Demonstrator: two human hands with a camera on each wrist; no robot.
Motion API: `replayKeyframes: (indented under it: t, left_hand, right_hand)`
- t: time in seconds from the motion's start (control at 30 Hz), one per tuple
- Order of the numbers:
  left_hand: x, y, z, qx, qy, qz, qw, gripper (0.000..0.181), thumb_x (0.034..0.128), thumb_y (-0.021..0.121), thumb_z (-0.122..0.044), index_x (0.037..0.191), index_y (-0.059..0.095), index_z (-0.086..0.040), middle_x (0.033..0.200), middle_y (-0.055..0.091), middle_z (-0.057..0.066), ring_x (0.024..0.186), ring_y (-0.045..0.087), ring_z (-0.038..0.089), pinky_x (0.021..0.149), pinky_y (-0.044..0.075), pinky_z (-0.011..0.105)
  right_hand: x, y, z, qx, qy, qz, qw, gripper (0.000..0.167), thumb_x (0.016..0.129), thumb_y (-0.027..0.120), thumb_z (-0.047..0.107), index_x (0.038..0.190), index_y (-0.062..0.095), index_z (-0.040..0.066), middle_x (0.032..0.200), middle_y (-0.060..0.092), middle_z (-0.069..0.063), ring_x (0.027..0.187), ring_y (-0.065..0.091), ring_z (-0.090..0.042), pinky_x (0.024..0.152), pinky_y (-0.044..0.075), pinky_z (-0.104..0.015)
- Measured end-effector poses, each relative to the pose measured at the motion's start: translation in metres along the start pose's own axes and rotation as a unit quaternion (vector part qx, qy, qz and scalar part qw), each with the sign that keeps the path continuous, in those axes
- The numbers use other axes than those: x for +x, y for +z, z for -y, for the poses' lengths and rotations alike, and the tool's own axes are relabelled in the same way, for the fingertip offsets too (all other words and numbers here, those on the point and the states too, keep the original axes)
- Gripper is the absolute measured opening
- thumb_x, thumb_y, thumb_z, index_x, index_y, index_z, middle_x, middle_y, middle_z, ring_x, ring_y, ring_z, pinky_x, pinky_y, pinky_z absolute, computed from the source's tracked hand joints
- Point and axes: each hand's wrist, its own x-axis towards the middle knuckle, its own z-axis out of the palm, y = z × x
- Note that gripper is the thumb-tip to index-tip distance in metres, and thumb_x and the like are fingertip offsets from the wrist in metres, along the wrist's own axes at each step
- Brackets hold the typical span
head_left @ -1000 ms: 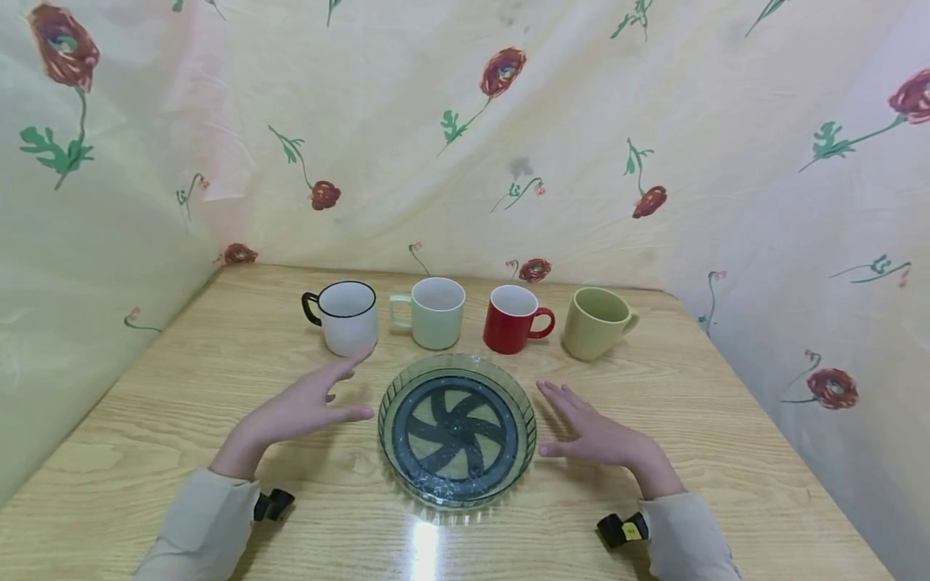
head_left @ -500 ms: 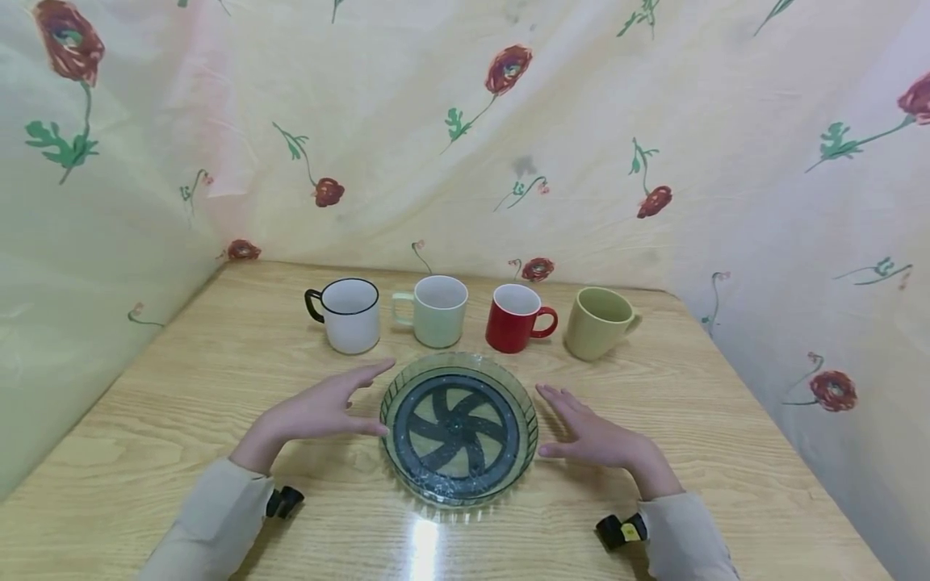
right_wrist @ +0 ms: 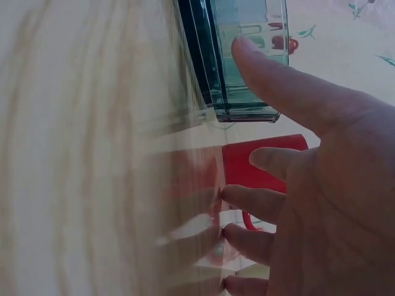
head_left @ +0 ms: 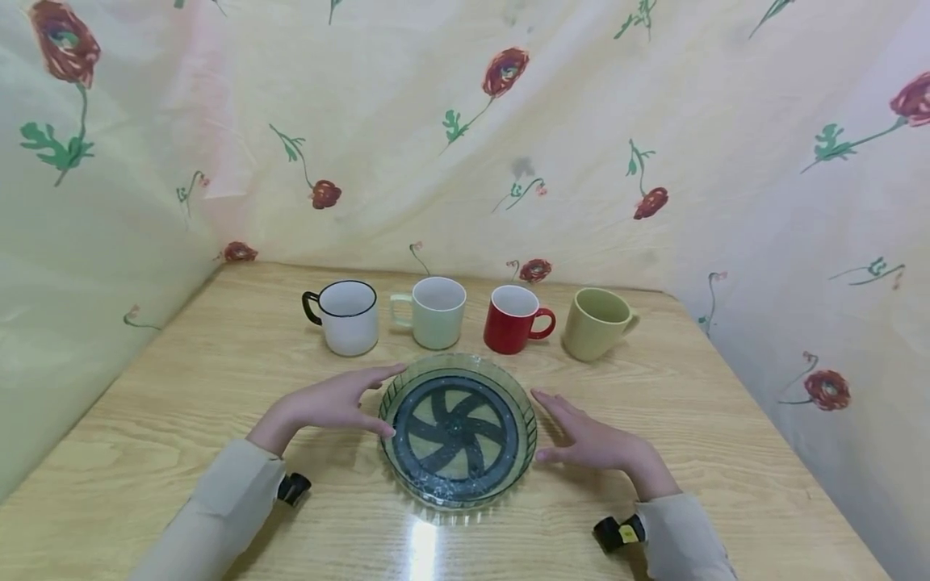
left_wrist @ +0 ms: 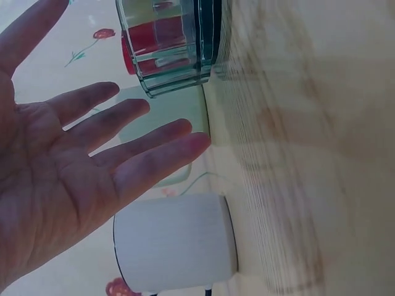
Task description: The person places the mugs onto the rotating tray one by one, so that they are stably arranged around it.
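A round clear-glass dish (head_left: 458,436) with fluted sides and a dark swirl pattern on its base lies mid-table. My left hand (head_left: 337,403) is at its left rim, fingers spread, the thumb tip overlapping the rim in the head view; whether it touches I cannot tell. In the left wrist view the left hand (left_wrist: 68,160) shows an open palm with nothing in it. On the dish's right side my right hand (head_left: 588,436) is held with fingers extended. The right wrist view has the right hand (right_wrist: 327,191) with its thumb near the glass wall and its other fingertips low at the tabletop.
Behind the dish stand a white mug (head_left: 350,323) with a black rim, a pale green mug (head_left: 437,319), a red mug (head_left: 508,323) and a yellow-green mug (head_left: 592,327). A flowered cloth (head_left: 407,161) hangs around the wooden table (head_left: 182,363).
My left hand has moved rightward from beside the white mug to the dish's left rim. The right hand has shifted slightly closer to the dish. Dish and mugs stay put.
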Motion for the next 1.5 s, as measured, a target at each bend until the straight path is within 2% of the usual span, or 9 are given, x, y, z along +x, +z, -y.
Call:
replayKeyframes:
  t: [0.17,0.4,0.6,0.73,0.9,1.1,1.27,1.5]
  left_hand:
    - [0.005,-0.004,-0.002,-0.006,-0.015,0.022,0.9996,0.094,0.0821,0.077,-0.036,0.154,0.023,-0.009,0.16,0.025,0.015,0.137,0.037,0.048,0.109,0.036,0.06]
    - [0.008,-0.007,-0.002,-0.009,-0.002,0.051,0.9986,0.093,0.0822,0.077,-0.028,0.153,0.023,-0.001,0.16,0.023,0.02,0.139,0.031,0.05,0.113,0.031,0.059]
    - [0.009,-0.006,-0.001,-0.01,-0.002,0.048,0.9988,0.093,0.0813,0.078,-0.024,0.152,0.023,0.0,0.159,0.023,0.02,0.143,0.027,0.046,0.115,0.029,0.059]
    - [0.011,-0.005,0.0,0.013,-0.002,0.05,0.9987,0.095,0.0808,0.079,-0.025,0.152,0.023,0.002,0.159,0.023,0.021,0.145,0.024,0.042,0.117,0.026,0.057]
    - [0.016,-0.008,-0.002,0.037,-0.019,0.068,0.9968,0.096,0.0803,0.079,-0.025,0.152,0.021,0.004,0.159,0.022,0.022,0.147,0.022,0.04,0.119,0.023,0.054]
    - [0.019,-0.012,-0.005,0.028,-0.038,0.088,0.995,0.101,0.0783,0.081,-0.024,0.153,0.018,0.002,0.16,0.018,0.021,0.148,0.018,0.039,0.12,0.02,0.054]
    - [0.018,-0.014,-0.004,0.021,-0.05,0.093,0.9942,0.102,0.0768,0.082,-0.02,0.154,0.018,0.0,0.161,0.016,0.02,0.149,0.016,0.038,0.121,0.019,0.054]
    - [0.021,-0.013,-0.001,0.021,-0.046,0.092,0.9945,0.103,0.0755,0.082,-0.021,0.153,0.018,0.0,0.161,0.017,0.019,0.149,0.016,0.038,0.121,0.018,0.053]
  right_hand:
    - [-0.001,-0.001,0.0,-0.005,0.006,0.001,1.0,0.096,0.086,0.069,0.046,0.156,0.014,0.01,0.161,0.012,-0.024,0.146,0.004,-0.05,0.114,0.013,-0.07]
    - [-0.001,-0.001,0.001,0.005,0.009,0.01,0.9999,0.096,0.085,0.07,0.046,0.156,0.016,0.013,0.161,0.011,-0.023,0.147,0.003,-0.05,0.113,0.012,-0.071]
    - [-0.001,-0.001,-0.001,0.008,-0.002,0.02,0.9998,0.099,0.083,0.072,0.046,0.156,0.015,0.014,0.162,0.011,-0.023,0.147,0.003,-0.05,0.113,0.012,-0.072]
    - [0.0,0.0,-0.005,0.003,-0.013,0.025,0.9996,0.099,0.083,0.072,0.046,0.156,0.015,0.013,0.162,0.012,-0.021,0.147,0.003,-0.051,0.113,0.012,-0.071]
    - [0.002,-0.001,-0.009,0.005,-0.019,0.022,0.9996,0.099,0.083,0.072,0.046,0.156,0.016,0.012,0.161,0.013,-0.023,0.146,0.005,-0.052,0.113,0.013,-0.071]
    - [0.003,-0.002,-0.008,0.006,-0.018,0.022,0.9996,0.098,0.083,0.073,0.044,0.156,0.016,0.011,0.161,0.013,-0.024,0.146,0.005,-0.052,0.113,0.013,-0.071]
    - [0.004,-0.001,-0.008,0.011,-0.023,0.026,0.9993,0.098,0.083,0.073,0.042,0.156,0.016,0.01,0.161,0.013,-0.023,0.146,0.006,-0.052,0.114,0.013,-0.07]
    - [0.003,-0.001,-0.009,0.01,-0.026,0.021,0.9994,0.097,0.084,0.073,0.04,0.156,0.016,0.008,0.161,0.013,-0.024,0.146,0.005,-0.052,0.114,0.011,-0.069]
